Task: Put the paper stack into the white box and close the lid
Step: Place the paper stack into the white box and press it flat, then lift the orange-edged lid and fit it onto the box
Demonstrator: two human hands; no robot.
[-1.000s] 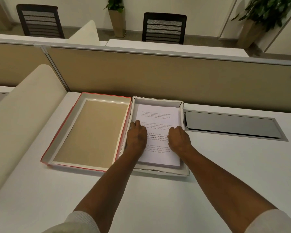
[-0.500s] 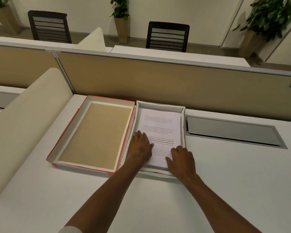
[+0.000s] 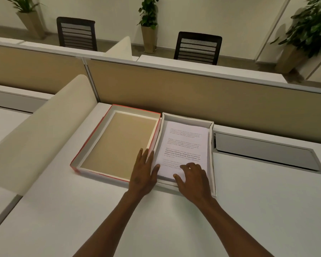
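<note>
At the far left of the white desk (image 3: 44,210) a cream curved divider panel (image 3: 35,134) stood clear of the work. Next came the shallow red-edged cardboard lid (image 3: 117,141), lying upside down with its tan inside facing up, its long axis running away from the person, its right wall just beside the box. The left hand (image 3: 144,173) lay flat and spread, fingers extended and gripping nothing, across the lid's near right corner and the seam between lid and box; its thumb reached toward the paper's edge.

The shallow white cardboard box (image 3: 212,145) sat immediately right of the lid, parallel to it. The stack of printed white paper (image 3: 183,145) already lay inside, flat and roughly square to the walls. The right hand (image 3: 193,179) rested on the stack's near end with fingers loosely curled, pressing down rather than holding (whether any fingertip hooked under a sheet could not be told).

Further right, a grey recessed cable hatch (image 3: 263,151) was set into the desk.

Loading appeared finished; closing remained. The lid lay left of the box, so the left hand was the nearer one, and the lid would likely need flipping over rightward about its long edge.
</note>
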